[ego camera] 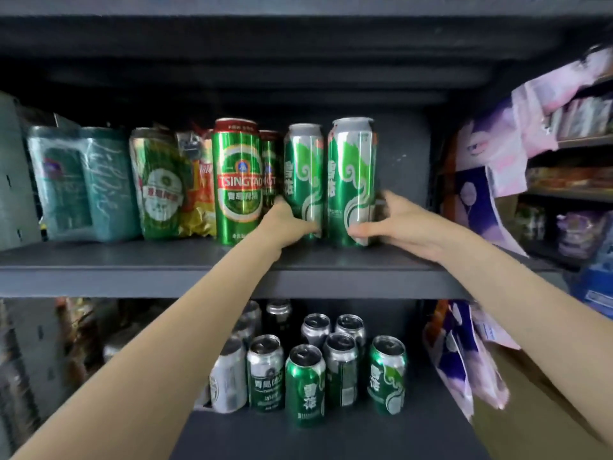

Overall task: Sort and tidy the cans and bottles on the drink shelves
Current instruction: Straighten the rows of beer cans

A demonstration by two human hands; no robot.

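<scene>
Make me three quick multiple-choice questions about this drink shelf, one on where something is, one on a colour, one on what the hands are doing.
1. Where does the Tsingtao can stand?
A. upper shelf
B. lower shelf
C. floor

2. Main colour of the two tall cans being handled?
A. blue
B. green and silver
C. black

3. What is the right hand doing?
A. hanging idle
B. gripping a tall can
C. holding a bag

Answers: 1 A, it stands on the upper shelf. 2 B, both bodies show green and silver. 3 B, its fingers curl round the right tall can; the left hand grips the left tall can.

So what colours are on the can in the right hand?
Green and silver-white, with a swirl pattern on the can, clearest in the head view.
</scene>
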